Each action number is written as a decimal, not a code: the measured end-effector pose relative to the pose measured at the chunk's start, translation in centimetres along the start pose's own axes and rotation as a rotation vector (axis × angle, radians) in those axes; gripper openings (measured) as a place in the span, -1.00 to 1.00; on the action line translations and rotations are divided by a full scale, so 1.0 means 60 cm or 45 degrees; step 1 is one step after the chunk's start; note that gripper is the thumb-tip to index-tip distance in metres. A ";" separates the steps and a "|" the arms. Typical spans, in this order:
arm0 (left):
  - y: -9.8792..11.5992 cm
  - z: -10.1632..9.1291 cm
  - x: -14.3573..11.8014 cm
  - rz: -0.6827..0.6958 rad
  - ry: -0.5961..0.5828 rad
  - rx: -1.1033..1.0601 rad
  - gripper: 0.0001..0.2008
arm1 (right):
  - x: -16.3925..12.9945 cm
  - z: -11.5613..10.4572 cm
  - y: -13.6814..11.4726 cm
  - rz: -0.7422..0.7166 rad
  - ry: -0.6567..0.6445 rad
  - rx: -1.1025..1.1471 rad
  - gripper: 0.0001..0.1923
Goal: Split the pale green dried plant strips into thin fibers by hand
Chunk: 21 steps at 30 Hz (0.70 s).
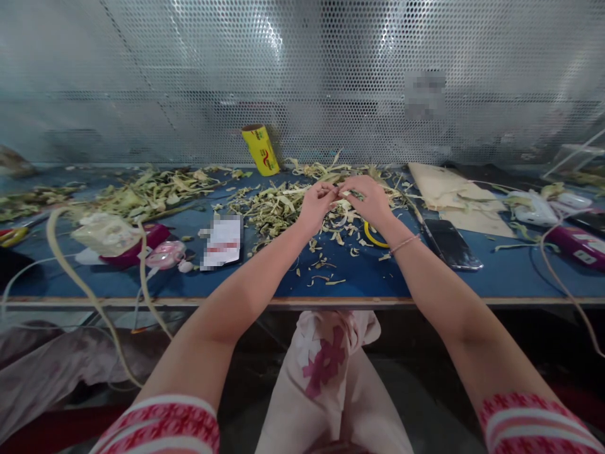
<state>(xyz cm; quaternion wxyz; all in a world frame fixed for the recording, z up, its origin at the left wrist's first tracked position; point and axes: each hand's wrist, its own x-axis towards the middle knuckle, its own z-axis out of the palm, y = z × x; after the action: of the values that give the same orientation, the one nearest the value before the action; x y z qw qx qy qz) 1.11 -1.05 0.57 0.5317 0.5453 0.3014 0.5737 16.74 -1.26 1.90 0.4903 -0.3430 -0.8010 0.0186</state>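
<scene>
My left hand (pixel 317 205) and my right hand (pixel 366 198) meet over the middle of the blue table (pixel 265 280). Fingers of both are pinched together at one spot, fingertips nearly touching. What they grip is too small and too hidden to make out, though a dark speck shows between the fingertips. Beneath and behind them spreads a heap of dry, pale green plant strips (pixel 276 211), curled and shredded. Small scraps (pixel 328 282) lie toward the front edge. Close to my right wrist is a yellow ring (pixel 373 234), partly covered by that arm.
A yellow tube (pixel 261 150) stands tilted against the perforated metal wall (pixel 312 75). Left are another plant heap (pixel 155 189), a white packet (pixel 222 243), a pink device (pixel 165 253) and a looping hose (pixel 89 296). Right are a phone (pixel 451 244), cardboard (pixel 454 189) and a purple box (pixel 579 246).
</scene>
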 end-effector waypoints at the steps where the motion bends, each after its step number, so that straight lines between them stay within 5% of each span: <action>1: 0.000 0.001 0.000 -0.003 -0.005 0.003 -0.74 | 0.000 0.001 -0.002 0.022 0.010 0.011 -0.86; 9: 0.003 0.006 -0.003 -0.023 -0.005 -0.012 -0.84 | 0.001 0.008 -0.007 0.221 0.124 0.223 -0.93; 21: -0.010 -0.002 0.008 0.165 -0.016 0.213 -0.87 | 0.001 0.026 0.004 0.438 0.183 0.502 -0.86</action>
<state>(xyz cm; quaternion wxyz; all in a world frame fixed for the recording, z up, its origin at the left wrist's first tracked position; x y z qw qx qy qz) 1.25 -0.45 0.14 0.4481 0.6097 0.3088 0.5763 15.62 -0.54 1.08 0.5930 -0.3723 -0.6750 0.2327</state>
